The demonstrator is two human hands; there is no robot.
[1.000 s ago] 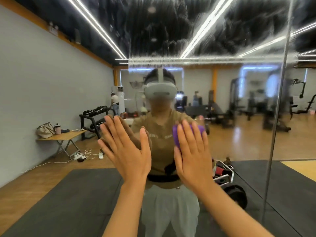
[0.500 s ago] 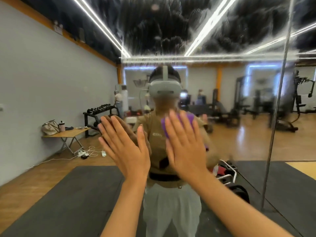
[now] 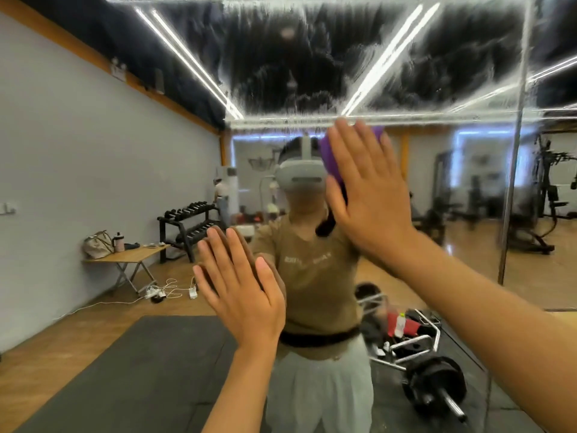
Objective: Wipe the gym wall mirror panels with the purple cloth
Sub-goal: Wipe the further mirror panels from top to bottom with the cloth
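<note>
A person's left hand lies flat on the gym wall mirror, fingers straight and spread with nothing held, apparently to brace the body while the other arm reaches. Higher and to the right, the right hand presses the purple cloth against the glass with straight, slightly fanned fingers. The cloth is pinned under the palm rather than gripped, and it shows only along the hand's left edge and at the fingertips. An open palm likely spreads pressure across the cloth, which suits broad wiping strokes. The cloth sits just below a horizontal line where clearer glass gives way to a streaked, hazy band across the upper part of the panel, so the upper part looks unfinished. To the right, a vertical seam separates this panel from the next panel. Deeper in the reflection are a dark floor mat, a loaded barbell, a folding table carrying a bag, a dumbbell rack and weight machines along the far side.
</note>
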